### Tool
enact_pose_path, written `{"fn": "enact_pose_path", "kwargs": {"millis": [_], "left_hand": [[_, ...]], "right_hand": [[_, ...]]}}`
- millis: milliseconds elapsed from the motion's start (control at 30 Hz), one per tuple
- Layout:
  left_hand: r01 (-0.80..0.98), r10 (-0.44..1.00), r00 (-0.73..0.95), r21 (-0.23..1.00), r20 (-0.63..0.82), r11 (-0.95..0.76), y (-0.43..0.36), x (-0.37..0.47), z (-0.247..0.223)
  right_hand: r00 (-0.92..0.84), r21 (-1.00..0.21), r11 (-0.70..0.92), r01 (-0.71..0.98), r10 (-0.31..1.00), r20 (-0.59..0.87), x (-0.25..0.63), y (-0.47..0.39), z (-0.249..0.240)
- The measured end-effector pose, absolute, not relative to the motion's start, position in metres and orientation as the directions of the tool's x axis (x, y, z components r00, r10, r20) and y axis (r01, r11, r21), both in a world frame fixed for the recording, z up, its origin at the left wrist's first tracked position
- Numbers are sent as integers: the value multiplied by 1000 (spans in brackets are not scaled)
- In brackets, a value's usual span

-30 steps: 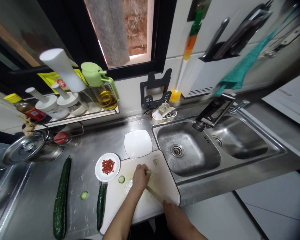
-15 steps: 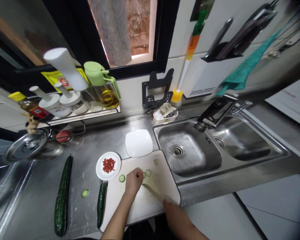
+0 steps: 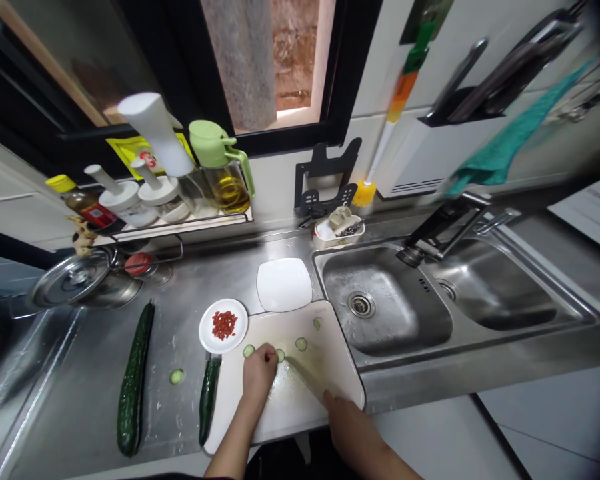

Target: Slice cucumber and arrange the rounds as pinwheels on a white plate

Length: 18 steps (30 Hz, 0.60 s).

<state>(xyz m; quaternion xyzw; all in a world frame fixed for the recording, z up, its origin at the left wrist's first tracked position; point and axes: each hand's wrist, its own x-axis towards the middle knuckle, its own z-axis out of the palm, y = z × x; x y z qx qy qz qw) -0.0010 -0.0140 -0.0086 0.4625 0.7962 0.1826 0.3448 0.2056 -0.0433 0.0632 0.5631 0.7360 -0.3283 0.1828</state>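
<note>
A steel bench (image 3: 220,280) carries a whole cucumber (image 3: 136,377) on the left, with a shorter cucumber piece (image 3: 209,399) near it and a stray slice (image 3: 177,376) between them. A small round plate (image 3: 223,325) holds red bits, perhaps chopped chilli. Just behind it lies an empty square white plate (image 3: 284,285). A double sink (image 3: 450,310) sits to the right under a dark tap (image 3: 437,233). At the back, a rack holds a green-lidded oil jug (image 3: 225,170) and white-topped bottles (image 3: 150,167). A pot lid (image 3: 73,277) rests far left.
</note>
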Motion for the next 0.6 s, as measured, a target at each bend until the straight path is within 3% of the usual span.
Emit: {"fn": "enact_pose_path", "kwargs": {"millis": [600], "left_hand": [[595, 839, -374, 592, -395, 544, -14, 0, -10]], "right_hand": [[-300, -211, 214, 954, 650, -698, 174, -24, 85]]}}
